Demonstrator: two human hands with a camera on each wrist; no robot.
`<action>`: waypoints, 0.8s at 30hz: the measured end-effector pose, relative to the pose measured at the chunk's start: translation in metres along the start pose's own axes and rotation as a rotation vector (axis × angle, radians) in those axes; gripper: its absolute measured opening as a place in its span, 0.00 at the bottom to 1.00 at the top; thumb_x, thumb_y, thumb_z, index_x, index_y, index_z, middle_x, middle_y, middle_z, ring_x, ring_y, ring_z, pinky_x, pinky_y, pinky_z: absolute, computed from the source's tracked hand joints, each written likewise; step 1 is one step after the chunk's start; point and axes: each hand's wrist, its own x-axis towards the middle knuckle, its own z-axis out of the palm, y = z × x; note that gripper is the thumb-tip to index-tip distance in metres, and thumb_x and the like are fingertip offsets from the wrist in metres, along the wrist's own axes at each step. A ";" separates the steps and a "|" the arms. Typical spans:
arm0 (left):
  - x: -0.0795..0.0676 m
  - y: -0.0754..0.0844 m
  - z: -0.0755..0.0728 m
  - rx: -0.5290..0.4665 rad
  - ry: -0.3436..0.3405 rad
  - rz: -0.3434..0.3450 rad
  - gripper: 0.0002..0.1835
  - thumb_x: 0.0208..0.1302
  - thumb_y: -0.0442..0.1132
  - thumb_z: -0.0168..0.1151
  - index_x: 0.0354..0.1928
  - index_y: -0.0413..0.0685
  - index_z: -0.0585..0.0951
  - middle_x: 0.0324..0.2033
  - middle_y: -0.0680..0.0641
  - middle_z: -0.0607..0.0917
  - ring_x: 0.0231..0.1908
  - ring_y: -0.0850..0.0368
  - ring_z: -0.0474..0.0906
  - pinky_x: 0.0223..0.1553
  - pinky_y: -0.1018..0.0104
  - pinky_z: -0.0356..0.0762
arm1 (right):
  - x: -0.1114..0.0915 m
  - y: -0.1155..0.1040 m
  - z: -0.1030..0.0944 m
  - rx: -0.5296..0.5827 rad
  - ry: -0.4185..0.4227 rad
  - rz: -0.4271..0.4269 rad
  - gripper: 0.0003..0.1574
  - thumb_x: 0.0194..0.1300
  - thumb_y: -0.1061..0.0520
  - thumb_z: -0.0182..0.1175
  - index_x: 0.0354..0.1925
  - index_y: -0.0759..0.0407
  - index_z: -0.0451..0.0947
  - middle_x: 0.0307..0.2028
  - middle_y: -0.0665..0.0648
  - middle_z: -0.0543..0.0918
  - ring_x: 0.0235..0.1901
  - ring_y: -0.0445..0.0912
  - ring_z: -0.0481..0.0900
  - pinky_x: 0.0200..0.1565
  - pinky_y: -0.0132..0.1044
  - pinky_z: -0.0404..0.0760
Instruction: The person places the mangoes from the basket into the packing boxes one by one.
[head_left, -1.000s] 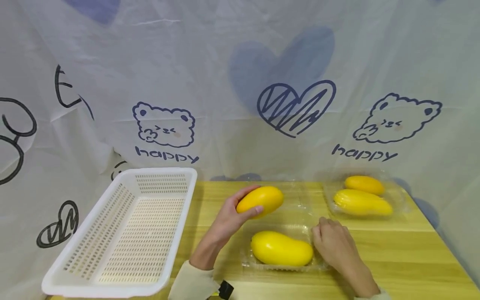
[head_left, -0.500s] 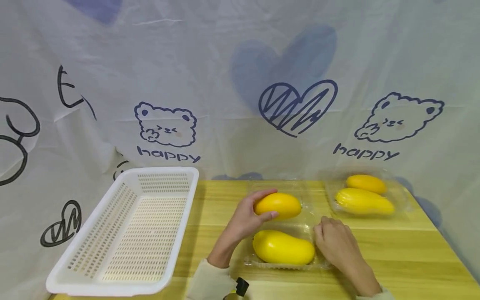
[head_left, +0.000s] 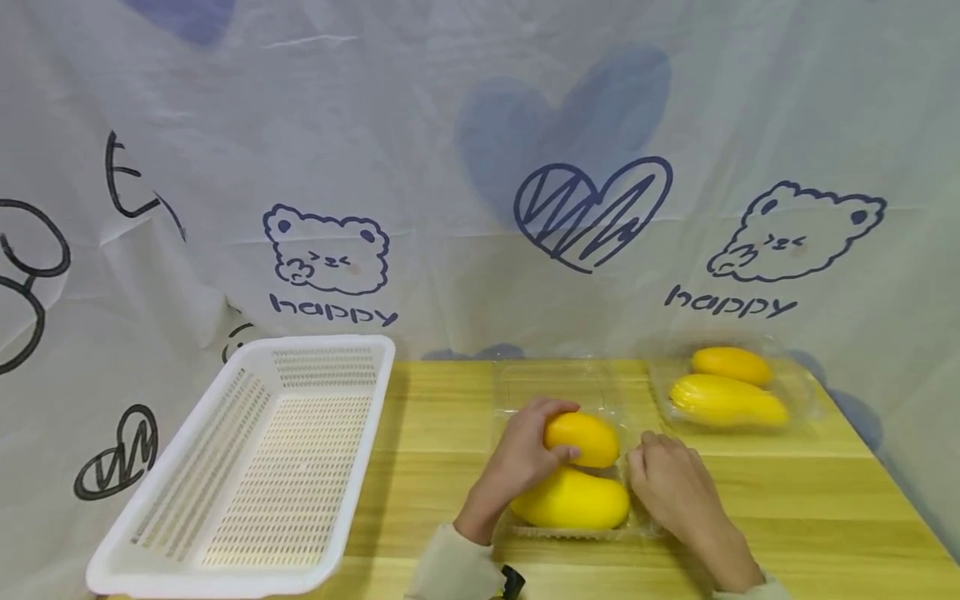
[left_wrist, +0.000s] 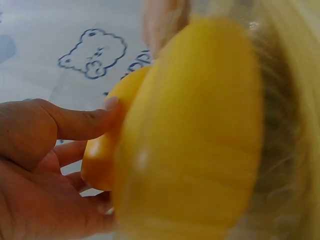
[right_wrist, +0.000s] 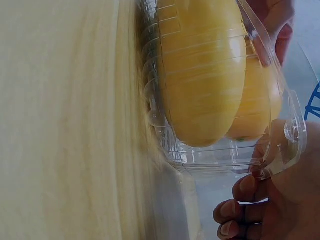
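Observation:
In the head view my left hand (head_left: 523, 450) grips a small orange-yellow mango (head_left: 585, 440) from its left side, thumb in front. That mango is over the back part of a clear plastic clamshell box (head_left: 557, 532), just behind a larger yellow mango (head_left: 573, 502) lying inside. The left wrist view shows the thumb (left_wrist: 87, 122) on the small mango, partly hidden by the large one. My right hand (head_left: 671, 479) stays at the box's right side. In the right wrist view its thumb and forefinger pinch the corner of the box's rim (right_wrist: 296, 130).
A white slotted plastic basket (head_left: 367, 433) stands on the left of the wooden table (head_left: 810, 508). At the back right another clear box (head_left: 802, 387) holds two yellow mangoes (head_left: 727, 402). A printed cloth (head_left: 450, 275) hangs behind the table.
My left hand has carried the small mango rightward and down, from above the box's lid to behind the large mango. The right hand has kept its place on the box.

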 end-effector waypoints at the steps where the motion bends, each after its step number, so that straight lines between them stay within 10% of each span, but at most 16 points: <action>1: -0.001 -0.001 0.002 0.018 0.007 0.004 0.25 0.62 0.35 0.74 0.62 0.45 0.82 0.58 0.46 0.82 0.57 0.47 0.76 0.60 0.53 0.75 | 0.000 -0.001 0.000 0.003 -0.005 -0.001 0.17 0.72 0.60 0.50 0.24 0.55 0.66 0.20 0.52 0.68 0.24 0.49 0.69 0.33 0.49 0.72; 24: 0.002 -0.012 0.016 0.103 0.024 -0.014 0.17 0.59 0.32 0.76 0.51 0.45 0.87 0.49 0.48 0.87 0.53 0.50 0.80 0.62 0.56 0.73 | -0.001 -0.001 -0.001 0.000 -0.002 0.001 0.17 0.73 0.60 0.49 0.23 0.55 0.66 0.21 0.53 0.68 0.26 0.51 0.71 0.34 0.52 0.73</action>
